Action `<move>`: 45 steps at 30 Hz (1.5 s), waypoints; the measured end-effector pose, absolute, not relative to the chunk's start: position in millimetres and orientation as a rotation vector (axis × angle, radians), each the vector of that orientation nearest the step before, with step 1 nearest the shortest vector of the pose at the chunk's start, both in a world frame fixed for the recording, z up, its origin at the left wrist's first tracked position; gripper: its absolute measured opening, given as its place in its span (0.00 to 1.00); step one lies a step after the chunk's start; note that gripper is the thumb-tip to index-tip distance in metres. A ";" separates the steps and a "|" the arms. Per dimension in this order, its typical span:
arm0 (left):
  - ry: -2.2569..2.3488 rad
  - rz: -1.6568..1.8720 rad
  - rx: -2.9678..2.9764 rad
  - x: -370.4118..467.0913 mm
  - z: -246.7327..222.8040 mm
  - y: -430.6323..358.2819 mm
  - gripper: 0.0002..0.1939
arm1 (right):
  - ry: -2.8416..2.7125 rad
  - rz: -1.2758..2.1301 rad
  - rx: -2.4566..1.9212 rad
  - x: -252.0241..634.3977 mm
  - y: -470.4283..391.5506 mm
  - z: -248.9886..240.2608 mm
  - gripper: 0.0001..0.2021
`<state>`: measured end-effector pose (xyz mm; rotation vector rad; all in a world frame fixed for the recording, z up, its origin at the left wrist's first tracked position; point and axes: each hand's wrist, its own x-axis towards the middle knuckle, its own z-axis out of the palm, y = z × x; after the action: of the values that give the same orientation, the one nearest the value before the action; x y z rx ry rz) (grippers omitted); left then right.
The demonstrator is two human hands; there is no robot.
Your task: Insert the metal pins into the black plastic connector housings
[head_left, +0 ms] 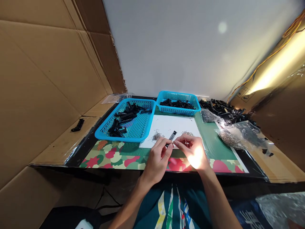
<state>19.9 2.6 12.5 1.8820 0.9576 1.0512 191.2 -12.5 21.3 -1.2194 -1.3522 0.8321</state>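
Over the near edge of a white sheet, my left hand is closed on a small black plastic part, which points up and away. My right hand meets it at the part's lower end, thumb and forefinger pinched together; a thin metal pin or tool shows between its fingers. What the right fingertips pinch is too small to make out. Tiny metal pieces lie in a pile beyond my left hand, and a second pile lies just beyond my right hand.
Two blue baskets hold black parts. At the right are a heap of black parts and clear bags of small metal pieces. One black part lies on cardboard at the left. Cardboard walls flank the table.
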 end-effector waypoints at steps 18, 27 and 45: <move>0.633 1.128 1.569 15.2 -7.0 -2.9 0.12 | -1.709 0.032 -1.018 186.3 -39.7 6.2 0.10; 0.572 1.009 1.518 11.7 0.1 -3.0 0.07 | -1.658 0.194 -0.967 191.2 -38.3 2.9 0.08; 0.377 0.914 1.076 8.7 7.9 4.0 0.11 | -1.742 0.147 -1.002 196.1 -35.4 15.1 0.08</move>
<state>8.7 4.0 7.9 1.0765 0.3773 0.9143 196.1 -35.4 15.1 -1.0020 -1.7423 0.1467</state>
